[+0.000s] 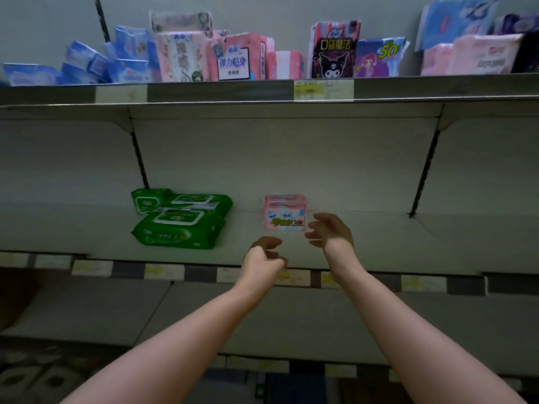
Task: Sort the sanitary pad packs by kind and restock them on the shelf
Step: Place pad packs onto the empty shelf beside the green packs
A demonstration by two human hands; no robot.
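A small stack of pink pad packs (285, 212) stands on the middle shelf (364, 246), toward its back. My right hand (329, 230) hovers just right of the stack, fingers loosely curled, holding nothing. My left hand (267, 253) is in front of and below the stack, near the shelf's front edge, fingers loosely curled and empty. Neither hand touches the packs. On the top shelf (221, 93) stand blue packs (96, 65), pink packs (236, 58), a black pack (335, 51) and more pink ones (478, 55).
Three green wipe packs (180, 218) lie stacked at the left of the middle shelf. Price labels (163, 272) line its front edge. A lower shelf (122, 310) lies beneath. Slotted uprights (424, 173) run down the back wall.
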